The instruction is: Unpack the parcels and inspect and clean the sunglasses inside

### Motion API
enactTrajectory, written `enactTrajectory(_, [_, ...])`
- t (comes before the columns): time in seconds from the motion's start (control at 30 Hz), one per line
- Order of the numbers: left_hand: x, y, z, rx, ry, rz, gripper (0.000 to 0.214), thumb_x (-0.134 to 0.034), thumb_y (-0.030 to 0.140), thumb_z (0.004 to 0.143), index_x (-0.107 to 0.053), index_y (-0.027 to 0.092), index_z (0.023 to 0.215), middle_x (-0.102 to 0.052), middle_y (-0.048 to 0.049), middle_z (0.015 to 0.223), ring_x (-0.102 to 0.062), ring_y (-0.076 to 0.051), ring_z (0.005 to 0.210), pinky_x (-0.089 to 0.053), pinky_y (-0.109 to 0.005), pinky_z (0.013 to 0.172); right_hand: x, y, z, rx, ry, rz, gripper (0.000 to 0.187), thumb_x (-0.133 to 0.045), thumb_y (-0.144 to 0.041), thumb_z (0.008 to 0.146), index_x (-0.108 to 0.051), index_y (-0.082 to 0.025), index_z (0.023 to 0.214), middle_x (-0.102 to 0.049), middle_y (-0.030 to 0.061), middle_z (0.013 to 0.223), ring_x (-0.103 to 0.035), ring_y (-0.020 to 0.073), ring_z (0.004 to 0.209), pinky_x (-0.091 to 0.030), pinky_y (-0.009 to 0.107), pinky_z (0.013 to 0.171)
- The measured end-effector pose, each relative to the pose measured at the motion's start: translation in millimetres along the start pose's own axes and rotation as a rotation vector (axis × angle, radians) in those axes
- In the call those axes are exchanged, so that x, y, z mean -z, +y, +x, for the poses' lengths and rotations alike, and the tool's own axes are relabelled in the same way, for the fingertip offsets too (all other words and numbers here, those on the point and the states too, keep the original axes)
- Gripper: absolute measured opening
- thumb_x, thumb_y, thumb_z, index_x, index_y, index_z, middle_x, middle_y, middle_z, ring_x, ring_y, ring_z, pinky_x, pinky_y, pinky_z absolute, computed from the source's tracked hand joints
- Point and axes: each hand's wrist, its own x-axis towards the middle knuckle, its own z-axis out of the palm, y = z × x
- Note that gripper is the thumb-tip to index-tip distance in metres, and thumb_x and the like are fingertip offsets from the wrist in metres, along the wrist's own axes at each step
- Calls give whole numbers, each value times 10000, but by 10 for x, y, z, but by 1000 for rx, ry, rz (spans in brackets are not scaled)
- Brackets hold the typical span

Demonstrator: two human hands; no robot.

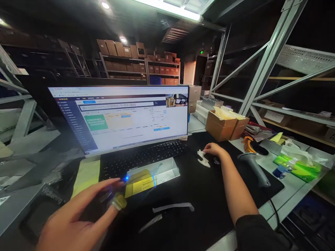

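Observation:
My left hand hovers low at the front left with its fingers stretched out. Its index finger points at a blue glow by the keyboard's front edge, and a yellowish band sits on the thumb. Just beyond lies a yellow label in a shiny metal tray. My right hand rests curled on the black desk mat to the right of the keyboard. Its fingertips touch a white crumpled scrap. What lies under the palm is hidden.
A lit monitor stands behind the keyboard. A grey handheld scanner lies right of my forearm, with a green packet and open cardboard boxes beyond. White strips lie on the mat. Metal shelving rises at right.

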Motion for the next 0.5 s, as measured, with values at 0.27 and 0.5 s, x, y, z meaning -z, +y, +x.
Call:
enactTrajectory(0.27, [39,12,61,-135,-62,36,310,-683,417,775,-722,323,1068,-785,20,1047,-742,-209,704,-617,-279,560,-77,-91,-49,73,53,176,221,-638,-350,975,-660,-138,1033,-680,30,971,-663,152,795,-582,314,709])
enactTrajectory(0.5, [-40,64,75,-269,69,-10,289,-641,281,762,-729,213,1029,-796,-19,949,-765,-216,838,-635,-325,796,328,-383,-406,238,449,416,245,-714,-359,809,-612,-175,683,-571,-24,588,-491,132,540,-358,267,518])
